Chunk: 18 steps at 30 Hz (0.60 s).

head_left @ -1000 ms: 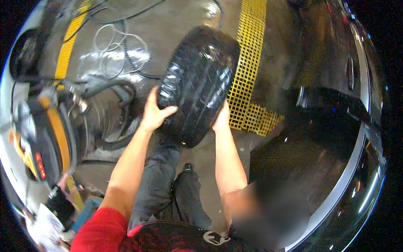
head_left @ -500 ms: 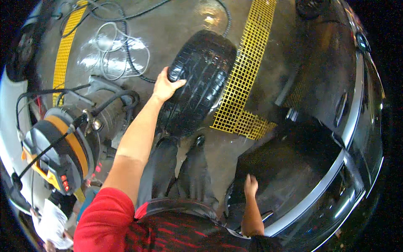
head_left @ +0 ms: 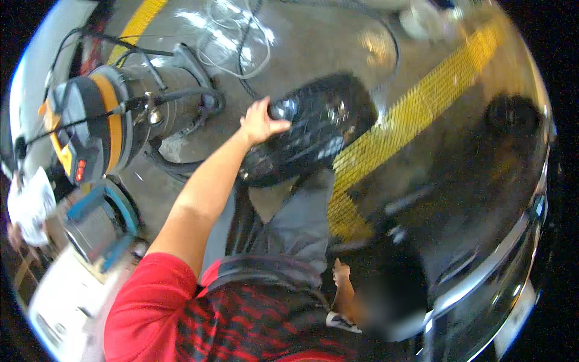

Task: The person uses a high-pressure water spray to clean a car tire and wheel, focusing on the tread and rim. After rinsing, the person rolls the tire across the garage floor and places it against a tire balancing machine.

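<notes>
A black car tire (head_left: 319,120) stands on its tread on the wet floor, just in front of my legs. My left hand (head_left: 260,123) is closed over its left edge, with the thumb lying on the tread and the fingers over the side. My right hand (head_left: 341,270) hangs low by my right hip, apart from the tire, beside the dark car (head_left: 476,283). Its fingers look curled, small and a little blurred, and nothing shows in them.
A steel-drum vacuum cleaner (head_left: 102,123) with hoses stands at the left, with a blue machine (head_left: 99,220) behind. A person in white (head_left: 30,205) is at the far left. Yellow floor grating (head_left: 416,105), a looped pale hose (head_left: 259,63) and a whitish bucket (head_left: 422,21) lie ahead.
My view has turned, so the tire appears tilted further right and the vacuum higher. My left hand has stayed on the tire. My right hand is nearer my body.
</notes>
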Each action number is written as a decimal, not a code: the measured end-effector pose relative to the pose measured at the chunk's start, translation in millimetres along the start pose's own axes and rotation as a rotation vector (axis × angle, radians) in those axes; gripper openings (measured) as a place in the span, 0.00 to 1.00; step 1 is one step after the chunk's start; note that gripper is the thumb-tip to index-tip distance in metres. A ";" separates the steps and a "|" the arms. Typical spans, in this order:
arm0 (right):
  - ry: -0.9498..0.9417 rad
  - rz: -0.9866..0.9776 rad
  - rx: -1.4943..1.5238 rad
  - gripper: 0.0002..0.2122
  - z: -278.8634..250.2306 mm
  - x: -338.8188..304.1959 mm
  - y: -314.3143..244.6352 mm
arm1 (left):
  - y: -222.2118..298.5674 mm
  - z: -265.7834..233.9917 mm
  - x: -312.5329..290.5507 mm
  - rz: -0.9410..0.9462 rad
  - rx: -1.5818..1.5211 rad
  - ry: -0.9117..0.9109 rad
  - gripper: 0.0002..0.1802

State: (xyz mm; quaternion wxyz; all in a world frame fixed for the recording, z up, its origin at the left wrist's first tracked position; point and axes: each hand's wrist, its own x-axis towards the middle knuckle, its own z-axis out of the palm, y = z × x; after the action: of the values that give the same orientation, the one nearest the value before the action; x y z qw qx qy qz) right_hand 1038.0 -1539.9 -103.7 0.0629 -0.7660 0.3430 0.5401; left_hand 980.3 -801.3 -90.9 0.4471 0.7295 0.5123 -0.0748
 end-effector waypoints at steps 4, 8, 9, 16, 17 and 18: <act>0.066 -0.716 0.048 0.17 -45.6 -52.4 -360.0 | -13.4 -29.7 -24.4 -0.144 0.004 0.068 0.64; 0.197 -1.305 -0.169 0.16 -101.7 -126.8 -577.7 | -41.2 -10.0 -35.1 -0.163 -0.073 0.027 0.62; 0.231 -1.425 -0.225 0.16 -108.8 -154.8 -623.7 | -39.5 -8.0 -36.5 -0.154 -0.093 0.030 0.62; 0.320 -2.027 -0.987 0.15 8.5 -488.0 -701.3 | -32.8 9.5 -70.1 -0.192 -0.111 0.024 0.61; 0.328 -2.027 -1.072 0.15 31.4 -536.3 -698.8 | -30.2 4.7 -69.9 -0.199 -0.123 0.025 0.61; 0.338 -2.019 -1.161 0.15 53.6 -572.5 -696.0 | -30.9 4.1 -70.9 -0.207 -0.138 0.021 0.60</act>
State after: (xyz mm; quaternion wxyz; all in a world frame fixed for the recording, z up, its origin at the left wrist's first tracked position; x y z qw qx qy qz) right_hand 1305.2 -726.2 182.0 0.0576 -0.6660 -0.7128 0.2123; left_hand 923.7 -850.2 -70.9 0.4809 0.6408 0.5933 -0.0776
